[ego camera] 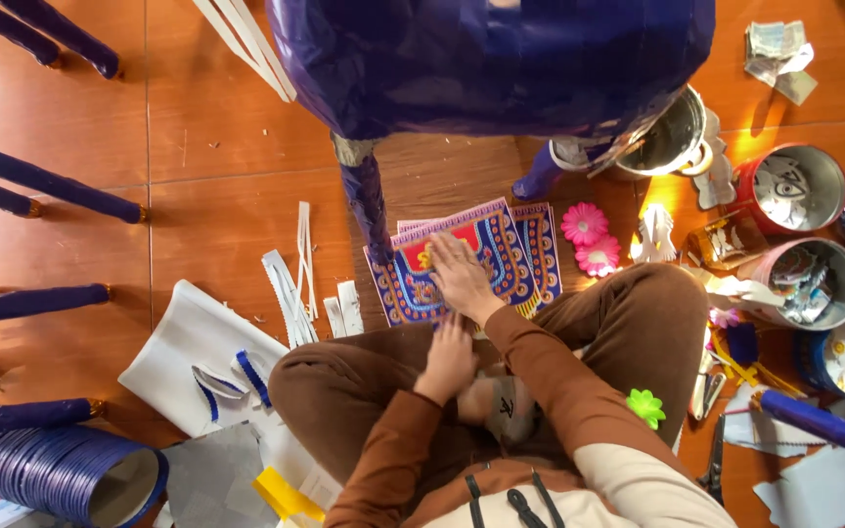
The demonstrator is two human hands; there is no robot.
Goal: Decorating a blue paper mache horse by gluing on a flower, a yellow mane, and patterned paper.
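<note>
Your right hand point(459, 275) lies flat, fingers spread, on the patterned blue-and-red paper panels point(501, 256) stacked on the wooden floor point(207, 147) just ahead of your crossed legs; your left hand point(447, 360) rests loosely curled at your knee, gripping nothing, just behind the panels' near edge. Panel edges: a blue-wrapped leg point(366, 200) touches the left corner, 2 pink paper flowers point(589, 238) sit just right, white paper strips point(295, 284) lie left, with open floor beyond.

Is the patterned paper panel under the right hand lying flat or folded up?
Flat: the patterned paper panel lies spread on the floor, right hand pressed on it.
</note>
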